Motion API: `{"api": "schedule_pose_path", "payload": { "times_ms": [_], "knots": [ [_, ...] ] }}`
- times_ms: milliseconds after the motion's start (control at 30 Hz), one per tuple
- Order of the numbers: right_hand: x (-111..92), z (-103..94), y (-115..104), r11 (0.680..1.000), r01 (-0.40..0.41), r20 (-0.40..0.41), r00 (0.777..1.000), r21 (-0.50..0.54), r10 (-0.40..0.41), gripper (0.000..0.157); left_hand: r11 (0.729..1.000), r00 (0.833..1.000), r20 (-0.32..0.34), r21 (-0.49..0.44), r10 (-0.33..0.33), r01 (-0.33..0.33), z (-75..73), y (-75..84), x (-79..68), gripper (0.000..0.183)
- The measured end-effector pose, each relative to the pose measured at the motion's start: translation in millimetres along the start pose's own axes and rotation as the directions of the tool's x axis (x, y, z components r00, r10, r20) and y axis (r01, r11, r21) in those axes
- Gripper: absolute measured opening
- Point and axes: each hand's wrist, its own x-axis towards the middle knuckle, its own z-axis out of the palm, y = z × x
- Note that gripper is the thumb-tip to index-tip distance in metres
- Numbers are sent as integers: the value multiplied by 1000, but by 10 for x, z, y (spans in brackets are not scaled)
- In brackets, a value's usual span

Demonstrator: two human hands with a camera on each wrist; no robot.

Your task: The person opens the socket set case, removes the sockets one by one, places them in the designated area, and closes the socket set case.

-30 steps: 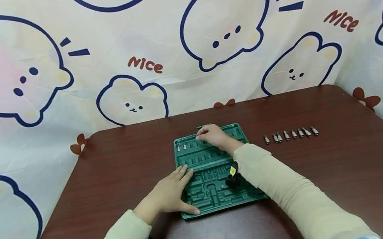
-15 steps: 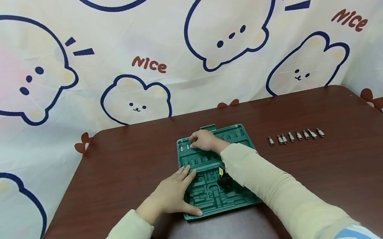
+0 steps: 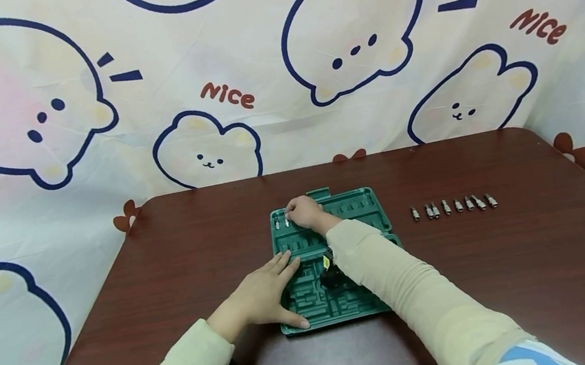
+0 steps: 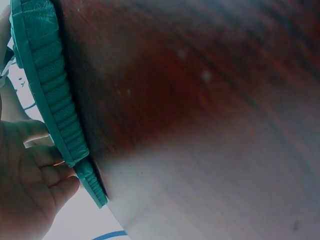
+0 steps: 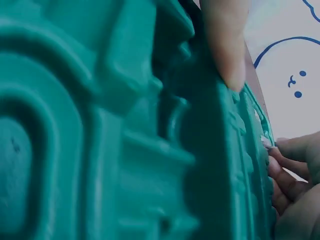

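A green moulded tool case (image 3: pixel 340 314) lies open flat on the table. My left hand (image 3: pixel 262 294) rests along its left edge, fingers spread, thumb on the near corner; the left wrist view shows these fingers (image 4: pixel 50 172) at the case's ribbed side. My right hand (image 3: pixel 305 212) reaches over the far half of the case. Its thumb and fingers pinch a small silver socket bit (image 3: pixel 287 223) in the upper row of slots; the right wrist view shows the socket bit (image 5: pixel 266 142) at the fingertips, partly hidden. Another socket bit (image 3: pixel 277 224) sits in the slot to its left.
Several silver socket bits (image 3: pixel 458 205) lie in a row on the brown table (image 3: pixel 497 267), right of the case. The case's latch flap (image 3: pixel 318 193) sticks out at the far edge. A cartoon-printed cloth (image 3: pixel 277 142) hangs behind the table.
My right hand has moved left along the upper row of slots to the second socket bit. My left hand has stayed on the case. The camera view has shifted slightly.
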Motion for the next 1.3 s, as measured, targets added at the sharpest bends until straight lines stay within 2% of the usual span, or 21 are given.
{"api": "schedule_pose_path", "payload": {
  "times_ms": [100,267,433,600,767,933,1167,1300],
  "knots": [
    [-10,13,-14,997,4,-57,998,71,0,13,1000,1000,-2,3,3,-3,-15,5,13,108],
    [-20,27,-18,996,38,-126,992,83,-28,7,1000,1000,-5,12,7,-7,-33,11,33,108],
    [-47,33,20,971,15,-155,988,240,24,6,1000,1000,-1,5,9,-9,-46,30,42,107],
    [-72,-27,74,909,49,-216,975,414,46,7,1000,1000,3,-9,12,-12,-47,55,52,107],
    [-119,-225,68,834,31,-230,966,551,116,7,1000,1000,15,-10,11,-11,-33,60,57,108],
    [-187,-430,73,768,6,-198,968,640,157,9,1000,1000,-1,-24,1,-1,-15,42,50,108],
    [-383,-608,224,688,-19,-156,969,726,191,9,998,1000,16,-58,-8,9,40,30,6,108],
    [-498,-758,316,666,-12,-162,967,745,199,9,999,1000,16,-46,-15,15,21,15,1,109]
  ]
}}
